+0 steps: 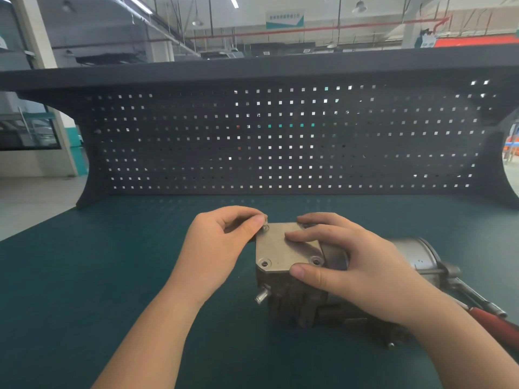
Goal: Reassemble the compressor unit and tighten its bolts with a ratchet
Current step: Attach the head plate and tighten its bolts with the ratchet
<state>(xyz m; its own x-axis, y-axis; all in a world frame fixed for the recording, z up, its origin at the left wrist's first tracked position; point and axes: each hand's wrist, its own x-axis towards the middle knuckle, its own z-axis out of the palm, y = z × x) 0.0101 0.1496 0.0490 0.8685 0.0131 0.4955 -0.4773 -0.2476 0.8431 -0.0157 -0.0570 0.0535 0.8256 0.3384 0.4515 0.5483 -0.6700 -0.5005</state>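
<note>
Two hands at the compressor unit (292,293) on the green worktop (84,276). Left hand (216,245) fingers pinch a bolt (264,222) over the cover plate's (280,248) far-left hole. Right hand (351,265) fingers, nearly straight, press the plate; thumb on its near edge.

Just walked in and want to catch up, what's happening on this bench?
A person is refitting the cover plate on a compressor unit. The left hand pinches a bolt at the plate's far left corner hole, while the right hand steadies the plate. The two near holes look empty. A red-handled ratchet lies at right, untouched.
</note>
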